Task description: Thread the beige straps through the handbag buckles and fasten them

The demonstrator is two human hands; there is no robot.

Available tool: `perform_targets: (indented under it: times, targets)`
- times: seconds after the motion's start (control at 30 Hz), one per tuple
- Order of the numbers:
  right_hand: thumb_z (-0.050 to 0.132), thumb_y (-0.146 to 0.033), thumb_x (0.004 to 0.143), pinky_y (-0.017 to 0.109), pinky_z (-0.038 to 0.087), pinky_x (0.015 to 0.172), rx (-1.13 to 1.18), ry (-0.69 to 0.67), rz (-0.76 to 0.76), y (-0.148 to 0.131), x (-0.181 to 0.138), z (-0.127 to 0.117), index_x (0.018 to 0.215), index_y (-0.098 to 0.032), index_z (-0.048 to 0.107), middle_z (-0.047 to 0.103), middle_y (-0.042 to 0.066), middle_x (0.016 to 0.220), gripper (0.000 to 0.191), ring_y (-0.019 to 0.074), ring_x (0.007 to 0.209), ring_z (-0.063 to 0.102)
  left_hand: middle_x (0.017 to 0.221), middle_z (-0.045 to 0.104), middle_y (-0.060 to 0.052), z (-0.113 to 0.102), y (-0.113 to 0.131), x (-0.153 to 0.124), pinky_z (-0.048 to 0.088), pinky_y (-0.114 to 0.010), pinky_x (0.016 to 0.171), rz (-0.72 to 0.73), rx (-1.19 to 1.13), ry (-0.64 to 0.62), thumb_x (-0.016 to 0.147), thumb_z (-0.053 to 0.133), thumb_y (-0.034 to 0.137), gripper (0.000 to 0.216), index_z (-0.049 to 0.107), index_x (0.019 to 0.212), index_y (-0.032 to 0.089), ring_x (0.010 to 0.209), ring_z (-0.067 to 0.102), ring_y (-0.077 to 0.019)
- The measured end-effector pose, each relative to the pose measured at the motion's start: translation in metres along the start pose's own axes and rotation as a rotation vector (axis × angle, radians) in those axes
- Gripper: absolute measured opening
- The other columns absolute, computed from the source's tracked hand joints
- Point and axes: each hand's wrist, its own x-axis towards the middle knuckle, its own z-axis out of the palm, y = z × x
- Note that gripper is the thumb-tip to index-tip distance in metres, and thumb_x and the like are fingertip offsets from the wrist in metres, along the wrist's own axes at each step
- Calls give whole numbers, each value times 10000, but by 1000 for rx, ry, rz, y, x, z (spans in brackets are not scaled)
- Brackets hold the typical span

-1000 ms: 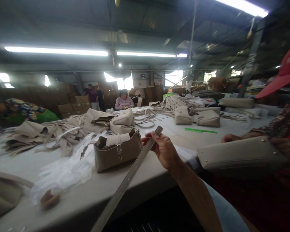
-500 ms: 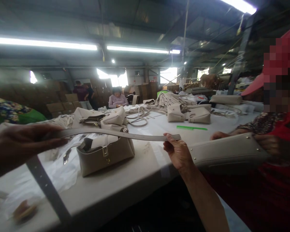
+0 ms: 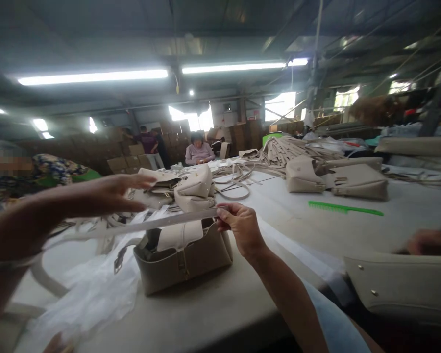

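My right hand (image 3: 240,226) pinches the end of a light beige leather strap (image 3: 161,223) between thumb and fingers. The strap runs left across the view and sags under my left hand (image 3: 106,196). That hand hovers above it with fingers stretched out and thumb apart, holding nothing. Below the strap stands a taupe handbag (image 3: 206,262), open at the top, with a pale flap tab and a metal clasp on its front. A short buckled strap (image 3: 122,257) sticks out at the bag's left side.
Crumpled white plastic wrap (image 3: 95,289) lies left of the bag. A green comb (image 3: 343,208) and more beige bags (image 3: 360,181) are on the table's right. Behind is a strap pile (image 3: 288,149). A co-worker's hand (image 3: 431,242) is beside another bag (image 3: 400,279) at right.
My left hand has let go of the strap and opened above it. My right hand, still pinching the strap end, has come leftward over the bag. The view has turned right.
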Motion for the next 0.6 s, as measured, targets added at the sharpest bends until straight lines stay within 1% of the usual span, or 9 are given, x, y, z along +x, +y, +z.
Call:
perform_targets:
  times: [0.03,0.07,0.1,0.17,0.23,0.3,0.37,0.5,0.6]
  targets:
    - [760,-264,634,177,465,393,-17,-7,-1,3,2,4,823,-105,690,611,-6,563,257,90,464,546,1026,687,-17,26,2,0,387,-84,638,31,-3,-136,551,764,-65,478,693,980,133,873,607,-114]
    - [761,-265,636,175,460,393,-29,-12,-3,4,4,7,823,-105,692,611,-7,564,256,86,460,538,1094,668,-42,53,4,1,396,-89,656,98,-64,-196,563,767,-42,388,713,907,128,884,597,-116]
    - [761,-268,641,173,456,400,-41,-14,-9,5,5,9,824,-107,694,616,-5,573,253,82,462,533,1053,678,-60,78,4,2,402,-102,638,139,-149,-217,573,761,-30,275,720,795,126,841,598,-123]
    - [763,-279,649,179,455,422,-72,-14,-34,5,8,8,829,-110,699,630,0,598,255,81,479,534,815,686,-58,118,0,5,394,-147,557,211,-243,-355,654,741,74,91,698,687,148,694,576,-140]
    - [740,-342,691,203,470,454,-110,-29,-53,5,14,0,846,-113,700,639,9,616,279,93,495,545,577,577,-22,140,-7,12,328,-174,462,201,-240,-442,751,679,218,149,658,625,143,515,471,-117]
    - [677,-430,758,243,497,511,-156,-36,-53,8,22,-16,890,-117,698,652,25,655,340,110,529,566,490,460,14,145,-16,23,253,-177,422,157,-216,-470,795,624,333,271,631,615,131,443,359,-85]
    - [663,-449,774,288,521,641,-244,-40,-40,17,32,-36,990,-132,686,687,59,807,384,141,677,611,471,399,34,139,-21,35,198,-174,412,104,-207,-480,777,630,400,311,631,632,125,429,298,-65]
    - [778,-346,665,360,481,850,-420,-157,53,44,48,-64,1184,-176,619,598,116,1215,569,233,1065,557,435,371,41,125,-18,58,117,-179,387,-63,-146,-462,642,758,382,297,636,581,118,396,241,-41]
    - [762,-320,677,352,487,825,-359,-263,92,58,53,-65,1168,-185,639,613,96,1185,524,218,985,589,385,346,37,127,-11,68,93,-178,366,-152,-108,-459,604,782,355,304,617,506,120,355,235,-37]
